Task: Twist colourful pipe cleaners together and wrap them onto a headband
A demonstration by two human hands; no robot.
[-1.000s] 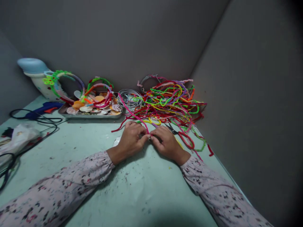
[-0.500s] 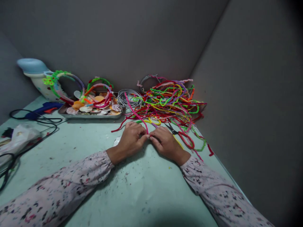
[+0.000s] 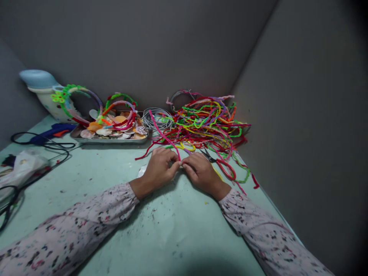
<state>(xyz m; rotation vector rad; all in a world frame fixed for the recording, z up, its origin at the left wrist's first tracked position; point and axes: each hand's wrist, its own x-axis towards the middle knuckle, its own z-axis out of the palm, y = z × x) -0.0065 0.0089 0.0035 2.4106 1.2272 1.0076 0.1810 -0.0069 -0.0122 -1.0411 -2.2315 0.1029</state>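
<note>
My left hand (image 3: pixel 161 166) pinches a bright pink pipe cleaner (image 3: pixel 162 134), whose free end sticks up and leans left above the fingers. Fingertip to fingertip with it, my right hand (image 3: pixel 201 171) is closed on the pink pipe cleaner's lower end, mostly hidden by the fingers. Just behind the hands lie a purple-and-yellow curved pipe cleaner piece (image 3: pixel 187 147) and a red pipe cleaner (image 3: pixel 143 156). Scissors with red handles (image 3: pixel 225 168) rest against the far side of my right hand, blades pointing up and left.
Behind are a heap of coloured pipe cleaners (image 3: pixel 209 119), a grey wire coil (image 3: pixel 156 119) and a metal tray (image 3: pixel 112 141) of shells with pipe-cleaner-wrapped hoops (image 3: pixel 122 103). At left stand a blue-lidded bottle (image 3: pixel 47 96), a blue glue gun (image 3: pixel 51 132), black cable (image 3: pixel 64 157) and plastic bag (image 3: pixel 28 165).
The free end of the pink pipe cleaner has tipped slightly to the left. Both hands stay in nearly the same place, still pinching.
</note>
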